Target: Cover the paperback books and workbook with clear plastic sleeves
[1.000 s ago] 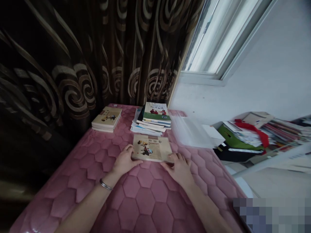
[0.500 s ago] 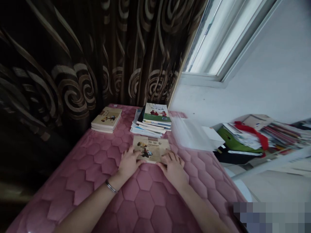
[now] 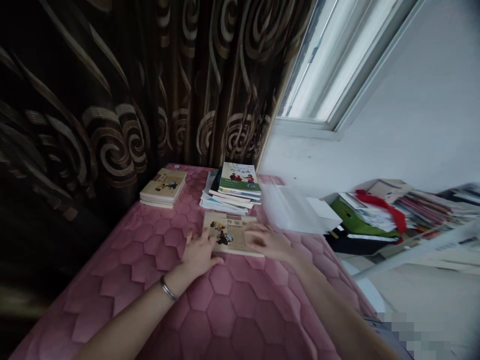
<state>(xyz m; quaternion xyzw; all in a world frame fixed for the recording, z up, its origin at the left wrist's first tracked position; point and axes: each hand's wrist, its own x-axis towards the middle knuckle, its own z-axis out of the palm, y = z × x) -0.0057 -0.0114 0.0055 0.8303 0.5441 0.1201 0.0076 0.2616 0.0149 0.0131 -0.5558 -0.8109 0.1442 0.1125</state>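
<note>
A thin beige book (image 3: 229,233) with a picture on its cover lies flat on the pink quilted surface (image 3: 232,305). My left hand (image 3: 198,254), a bracelet on its wrist, rests at the book's left near corner with fingers spread and lying on the cover edge. My right hand (image 3: 267,242) lies over the book's right side, fingers stretched out and blurred by motion. Behind the book stands a stack of books (image 3: 232,187) topped by a green and white cover.
A second low pile of beige books (image 3: 163,187) sits at the back left by the dark patterned curtain (image 3: 123,100). Clear plastic sheets (image 3: 289,207) lie to the right. A cluttered heap of books and papers (image 3: 382,212) lies beyond, under a window (image 3: 337,65).
My right hand has slid from the book's near right corner up onto its right side. My left hand stays at the left corner. The book has hardly shifted.
</note>
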